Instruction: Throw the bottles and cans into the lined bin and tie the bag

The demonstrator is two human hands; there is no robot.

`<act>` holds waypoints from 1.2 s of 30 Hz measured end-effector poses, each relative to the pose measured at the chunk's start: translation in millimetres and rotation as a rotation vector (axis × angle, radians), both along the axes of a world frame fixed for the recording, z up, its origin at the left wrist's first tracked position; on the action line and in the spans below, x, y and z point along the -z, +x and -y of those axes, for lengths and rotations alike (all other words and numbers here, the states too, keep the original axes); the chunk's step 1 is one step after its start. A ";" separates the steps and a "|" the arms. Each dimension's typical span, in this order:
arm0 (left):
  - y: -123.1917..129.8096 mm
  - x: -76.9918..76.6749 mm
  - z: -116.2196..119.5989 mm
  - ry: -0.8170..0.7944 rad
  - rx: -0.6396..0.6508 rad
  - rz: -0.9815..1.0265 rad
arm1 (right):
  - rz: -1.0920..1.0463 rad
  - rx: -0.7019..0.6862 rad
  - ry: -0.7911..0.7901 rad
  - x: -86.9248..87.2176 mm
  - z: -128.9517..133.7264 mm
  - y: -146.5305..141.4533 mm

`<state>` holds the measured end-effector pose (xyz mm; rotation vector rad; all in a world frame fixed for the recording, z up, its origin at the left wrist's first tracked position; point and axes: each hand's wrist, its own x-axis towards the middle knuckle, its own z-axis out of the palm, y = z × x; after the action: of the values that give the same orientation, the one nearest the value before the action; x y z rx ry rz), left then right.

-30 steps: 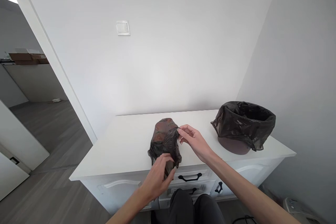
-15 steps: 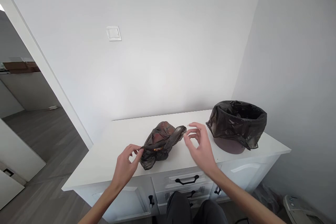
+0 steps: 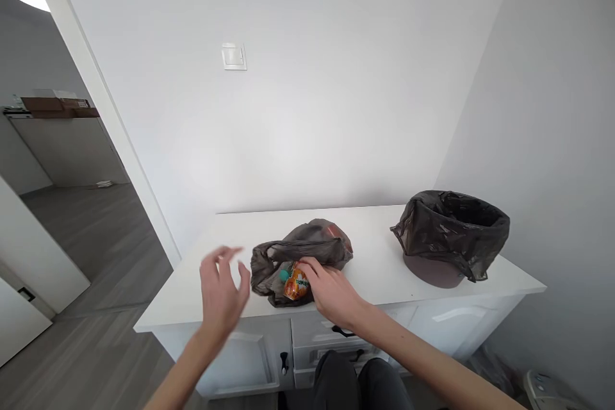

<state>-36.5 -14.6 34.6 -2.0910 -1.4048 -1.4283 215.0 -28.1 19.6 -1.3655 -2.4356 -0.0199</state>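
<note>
A dark see-through plastic bag lies on the white cabinet top, its mouth spread toward me. Inside the opening show an orange Mirinda drink container and a small teal cap. My right hand reaches into the mouth, its fingers closed on the orange container; part of the grip is hidden. To the left of the bag, my left hand is raised and slightly blurred, fingers apart and holding nothing.
A mauve bin lined with a black bag stands at the right end of the cabinet top. Drawers with black handles are below. A light switch is on the wall; a doorway opens at the left.
My left hand has let go of the bag and moved away leftward. My right hand has gone from beside the bag into its mouth, which is now wider and shows the orange container.
</note>
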 end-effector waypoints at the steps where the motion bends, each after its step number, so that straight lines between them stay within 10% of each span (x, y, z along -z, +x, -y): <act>1: 5.1 8.5 7.2 0.069 0.067 -0.090 | 0.012 -0.006 0.021 1.0 1.2 0.2; 4: 31.8 38.1 19.9 -0.120 0.372 -0.414 | 0.034 0.002 0.066 1.2 6.7 0.0; 10: 73.0 77.0 -14.9 -0.335 0.112 -0.415 | 0.052 0.083 0.003 0.6 9.4 11.2; 18: 90.0 76.1 -33.0 -0.439 -0.005 -0.530 | -0.273 -0.020 -0.004 24.2 4.6 57.6; 22: 86.3 52.6 -18.9 -0.518 0.104 -0.448 | -0.469 -0.048 -0.029 40.8 -3.9 76.0; 27: 49.7 -23.5 6.0 -0.700 0.259 -0.137 | -0.565 -0.080 -0.034 53.1 -11.1 80.0; 32: -8.9 -85.9 -14.7 -0.485 -0.113 -0.057 | -0.506 -0.125 0.009 48.1 -12.4 67.5; 36: -47.0 -85.7 -61.5 -0.584 -0.245 -0.294 | -0.434 -0.164 0.020 45.8 -12.8 53.8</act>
<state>-83.5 46.9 120.3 -2.2124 -2.0274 -0.6265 268.8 -15.3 -26.2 -1.0274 -2.1605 0.2637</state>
